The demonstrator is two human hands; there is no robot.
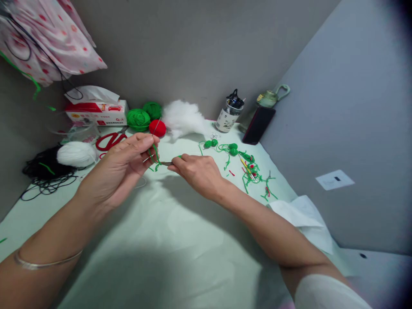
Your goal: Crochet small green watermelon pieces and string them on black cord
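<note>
My left hand (124,161) pinches a strand of green yarn (156,152) between thumb and fingers. A thin grey wire or needle (157,125) sticks up above the fingertips. My right hand (196,171) is closed, palm down, around a small tool with a narrow dark metal tip (166,163); the fingers hide most of it, so its kind does not show. That tip meets the lower end of the green yarn. Both hands are above the pale tabletop (180,240).
Behind stand green yarn balls (138,119), a red yarn ball (157,128), white stuffing (183,118) and a tissue box (96,112). Red scissors (111,140), white yarn (77,153) and black yarn (41,169) lie left. Rightward are green pieces (233,149), a jar (227,118) and a phone (259,125).
</note>
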